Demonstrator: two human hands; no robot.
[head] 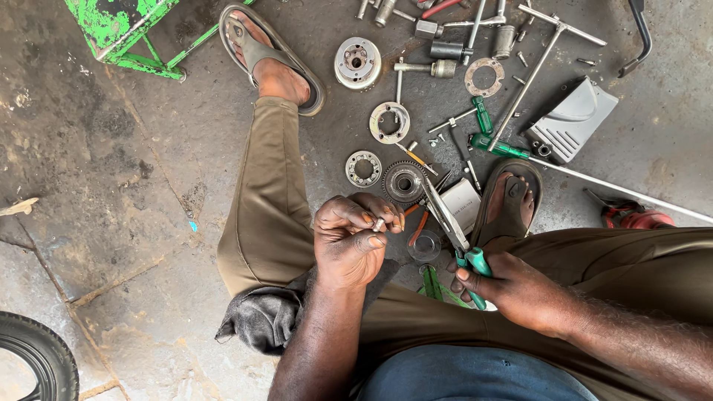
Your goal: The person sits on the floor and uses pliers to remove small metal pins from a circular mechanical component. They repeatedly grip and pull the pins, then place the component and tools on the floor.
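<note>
**Seated person pinches a small metal part, pliers in the other hand**

Left hand (349,241): thumb & fingertips pressed together on a small metal pin (379,223), held up at knee height, just above the floor parts. Fingers curled tight around it; only the pin's tip shows.

Right hand (512,286): closed round the green handles of long-nose pliers (449,223). The pliers' metal nose points up and away from the person, toward the gear; whether the tip is open or closed can't be told.

Between the hands, low down: a small round clear lid (425,245) on the floor, w/ an orange-handled tool (420,226) beside it. A dark rag (264,315) lies under the left forearm, against the thigh.

Further out, on stained concrete (111,186): a toothed gear (403,181) just beyond the pin, a ring-shaped bearing plate (363,168) to its left, another ring (389,122) above, a round clutch hub (357,63) near the left sandal (271,56). A green screwdriver (499,145), a long T-bar wrench (535,70), sockets & bolts lie scattered toward the top. A grey plastic cover (575,119) sits at right. Green metal frame (122,33) top left; tyre (37,356) bottom left.
</note>
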